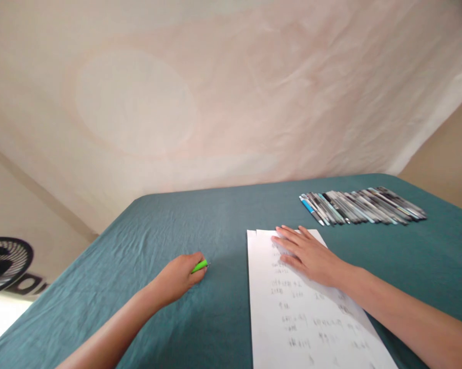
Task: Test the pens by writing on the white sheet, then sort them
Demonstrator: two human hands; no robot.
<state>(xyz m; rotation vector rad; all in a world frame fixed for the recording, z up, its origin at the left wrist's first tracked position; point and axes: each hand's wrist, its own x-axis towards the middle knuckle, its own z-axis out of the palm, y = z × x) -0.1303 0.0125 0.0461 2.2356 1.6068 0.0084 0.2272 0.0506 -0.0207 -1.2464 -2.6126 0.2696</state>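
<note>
My left hand [184, 275] is closed around a green pen [199, 266], just above or on the cloth left of the paper. The pen's tip points to the right, and most of its body is hidden in the fist. My right hand [310, 254] lies flat with fingers spread on the upper part of a white sheet of paper [265, 328]. Rows of faint handwriting run down the sheet, too blurred to read. Its lower end runs out of view.
A row of many pens [363, 206] lies side by side at the back right, a blue one at its left end. Green-blue cloth [200, 220] covers the table. A pale sheet [231, 102] hangs behind. A black fan [4, 266] stands at the far left.
</note>
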